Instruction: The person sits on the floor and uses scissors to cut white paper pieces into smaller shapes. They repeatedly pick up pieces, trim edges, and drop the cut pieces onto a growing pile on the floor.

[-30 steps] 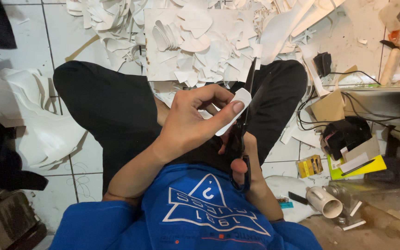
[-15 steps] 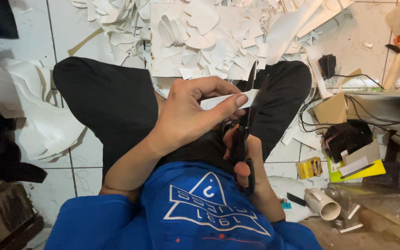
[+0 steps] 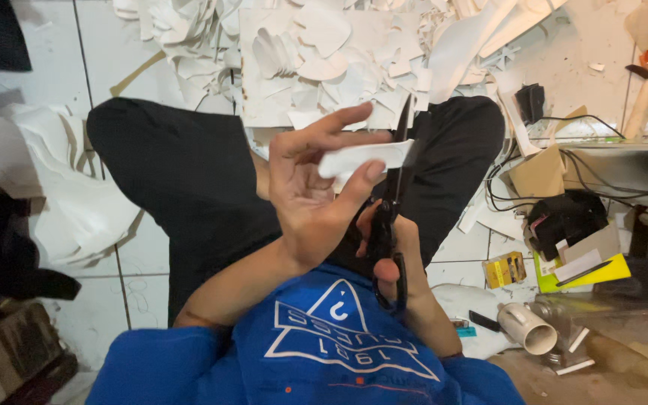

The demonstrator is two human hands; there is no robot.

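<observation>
We note the left hand [image 3: 313,199] raised at centre frame, thumb and fingertips pinching a small white paper piece [image 3: 365,157] by its left end. The right hand [image 3: 391,251], just below and at 4 o'clock of the left, is closed through the handles of black scissors [image 3: 390,202]; the blades point to 12 o'clock and stand slightly parted, with the right end of the paper piece lying against them. Against the earlier frames, we record the left palm now turned more toward the camera, the index finger lifted clear above the paper, and the paper held flatter across the blades.

Nearest the camera is the blue shirt [image 3: 324,352] with a white triangle print. Beyond the hands, the crossed legs in black trousers [image 3: 189,180] rest on white floor tiles [image 3: 46,75]. At 4 o'clock we observe a white tube [image 3: 526,328], a small yellow box [image 3: 505,268] and a yellow pad [image 3: 583,270] among clutter. At 9 o'clock lies a heap of white sheet offcuts [image 3: 61,195]. Farthest, at 12 o'clock, a wide pile of white paper scraps [image 3: 324,52] covers the floor.
</observation>
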